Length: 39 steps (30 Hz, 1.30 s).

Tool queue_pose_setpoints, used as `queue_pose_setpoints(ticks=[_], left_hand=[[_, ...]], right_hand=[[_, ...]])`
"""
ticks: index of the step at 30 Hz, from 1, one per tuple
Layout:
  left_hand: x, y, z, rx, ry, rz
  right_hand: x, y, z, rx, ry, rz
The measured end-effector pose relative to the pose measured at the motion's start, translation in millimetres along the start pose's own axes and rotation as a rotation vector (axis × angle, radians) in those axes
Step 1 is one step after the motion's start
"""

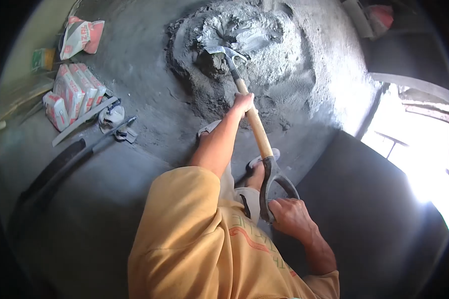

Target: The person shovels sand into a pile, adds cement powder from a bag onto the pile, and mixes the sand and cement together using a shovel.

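A shovel (257, 127) with a wooden shaft and a black D-shaped grip runs from near my body up to a heap of wet grey mortar (264, 50). My left hand (243, 102) is wrapped round the shaft just behind the metal neck. My right hand (290, 215) is closed on the black grip at the near end. The shovel's blade sits in the near left side of the wet middle of the heap, with part of its metal edge showing. Drier, grainy material surrounds the wet middle.
Red-and-white bags (75, 92) stand at the left, with a long straight bar (85, 121) and a dark hose-like object (52, 172) nearby. Another bag (82, 37) lies farther up. A bright opening (409, 144) is at the right. My feet stand just below the heap.
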State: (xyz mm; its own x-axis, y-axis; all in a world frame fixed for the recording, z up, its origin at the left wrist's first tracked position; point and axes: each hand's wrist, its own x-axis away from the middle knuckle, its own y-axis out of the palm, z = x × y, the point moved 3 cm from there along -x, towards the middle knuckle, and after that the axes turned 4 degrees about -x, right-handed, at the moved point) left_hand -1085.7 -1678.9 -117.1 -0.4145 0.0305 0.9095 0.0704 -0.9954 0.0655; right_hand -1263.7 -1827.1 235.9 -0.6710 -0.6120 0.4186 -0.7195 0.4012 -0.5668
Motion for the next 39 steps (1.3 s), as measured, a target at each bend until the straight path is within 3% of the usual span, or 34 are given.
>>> queue_pose_setpoints(ticks=[7,13,20,22,23,25,26,28,29,31,32,34,35,37,39], left_hand=[[14,66,-63,0.182,0.066,0.121],[37,103,-105,0.251,0.123,0.194],[59,125,-137,0.330,0.128,0.093],[71,130,-142,0.401,0.119,0.148],[80,133,-139,0.428,0.190,0.136],[100,137,-131,0.484,0.159,0.129],[106,139,-127,0.503,0.165,0.099],[114,138,-122,0.516,0.156,0.068],[116,138,-119,0.545,0.140,0.055],[118,136,-112,0.500,0.130,0.027],[117,135,-106,0.489,0.127,0.025],[113,128,-95,0.533,0.131,-0.091],[110,125,-88,0.550,0.133,-0.158],[103,118,-77,0.551,0.119,-0.227],[81,119,-70,0.543,0.078,-0.259]], right_hand=[[86,16,81,0.097,-0.137,-0.065],[144,17,109,0.209,-0.134,-0.161],[173,0,87,0.153,0.019,-0.175],[181,-7,82,0.099,0.097,-0.163],[188,-4,83,0.105,0.102,-0.153],[203,1,80,0.232,0.057,0.359],[203,3,73,0.235,0.072,0.379],[207,-4,50,0.312,0.202,0.880],[203,6,42,0.317,0.228,0.902],[208,36,50,-0.652,0.633,1.378],[208,37,46,-0.652,0.648,1.415],[199,49,51,-1.410,0.674,1.356],[198,56,54,-1.421,0.676,1.382],[188,74,60,-1.697,0.479,1.167],[168,74,59,-1.721,0.471,1.230]])
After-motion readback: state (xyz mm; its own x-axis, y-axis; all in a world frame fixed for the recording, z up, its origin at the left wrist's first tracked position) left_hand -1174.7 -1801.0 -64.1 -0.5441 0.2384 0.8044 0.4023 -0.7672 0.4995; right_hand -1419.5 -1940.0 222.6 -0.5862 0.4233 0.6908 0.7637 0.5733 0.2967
